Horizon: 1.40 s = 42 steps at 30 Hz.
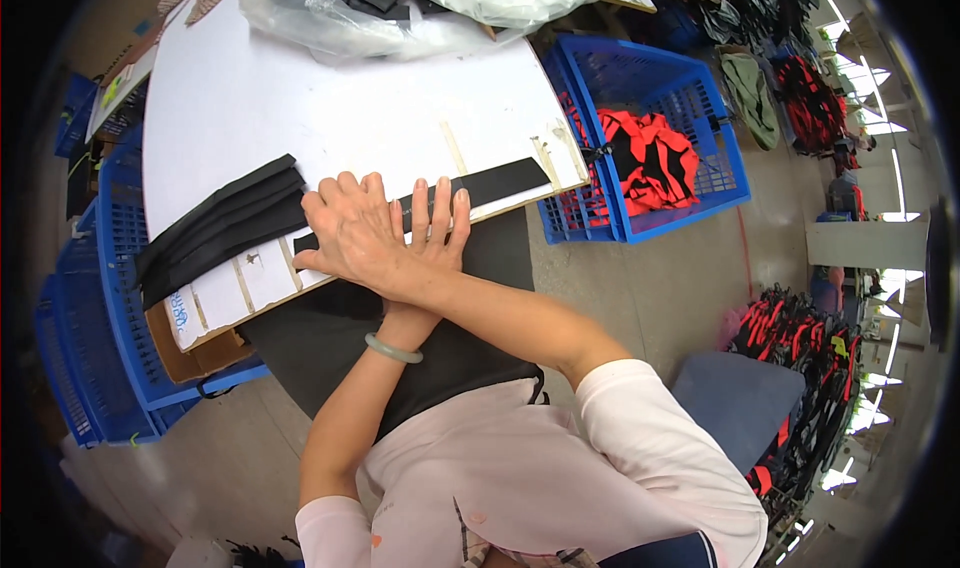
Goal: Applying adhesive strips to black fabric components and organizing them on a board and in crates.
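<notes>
On the white board table (330,98) a long black fabric strip (510,179) lies along the front edge. My left hand (437,226), reached by the forearm with the pale bangle, rests flat on this strip with its fingers spread. Crossing over it, my right hand (352,230) presses down near the strip's left end. Its fingers are slightly bent and its thumb is stretched out to the side. The strip beneath both hands is hidden. Close to my right hand, a stack of black fabric strips (225,218) overhangs the table's left side.
Clear plastic bags (370,38) with black pieces lie at the table's far end. To the right stands a blue crate (655,230) holding red and black fabric (650,158). Blue crates (135,308) and a cardboard box (200,358) flank the left. A padded seat (735,403) is at right.
</notes>
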Each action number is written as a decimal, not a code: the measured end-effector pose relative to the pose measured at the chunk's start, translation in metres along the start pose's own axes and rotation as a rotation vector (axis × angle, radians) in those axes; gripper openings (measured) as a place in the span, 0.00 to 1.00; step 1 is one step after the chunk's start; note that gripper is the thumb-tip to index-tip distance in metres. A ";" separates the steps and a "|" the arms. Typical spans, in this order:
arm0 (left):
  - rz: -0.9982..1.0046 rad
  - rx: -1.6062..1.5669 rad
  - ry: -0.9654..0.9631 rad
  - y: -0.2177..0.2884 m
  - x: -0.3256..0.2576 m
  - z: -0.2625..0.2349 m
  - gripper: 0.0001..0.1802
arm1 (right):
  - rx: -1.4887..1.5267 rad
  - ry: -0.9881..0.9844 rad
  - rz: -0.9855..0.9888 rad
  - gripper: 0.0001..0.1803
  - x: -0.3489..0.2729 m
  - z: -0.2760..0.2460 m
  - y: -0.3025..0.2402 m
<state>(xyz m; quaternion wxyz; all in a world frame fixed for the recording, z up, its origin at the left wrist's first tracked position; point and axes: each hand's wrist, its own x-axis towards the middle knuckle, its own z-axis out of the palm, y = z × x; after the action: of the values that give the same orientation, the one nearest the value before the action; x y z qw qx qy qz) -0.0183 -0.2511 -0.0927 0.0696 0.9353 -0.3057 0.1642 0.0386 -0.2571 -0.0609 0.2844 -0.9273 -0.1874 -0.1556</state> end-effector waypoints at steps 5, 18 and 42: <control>0.010 -0.538 0.094 -0.005 -0.001 0.018 0.22 | 0.747 -0.240 0.371 0.17 0.010 -0.013 0.029; -0.240 0.091 0.373 -0.209 -0.030 -0.141 0.14 | 1.327 0.239 0.566 0.05 0.020 -0.122 0.079; -1.384 -1.688 0.667 -0.156 -0.134 -0.100 0.15 | 0.373 -0.698 0.044 0.21 0.141 0.055 -0.073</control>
<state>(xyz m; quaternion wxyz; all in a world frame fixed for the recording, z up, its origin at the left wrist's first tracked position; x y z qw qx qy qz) -0.0542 -0.0294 -0.0510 0.8295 0.4679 0.2962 0.0730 0.1410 -0.1323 -0.0145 0.3703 -0.8607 -0.2779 0.2117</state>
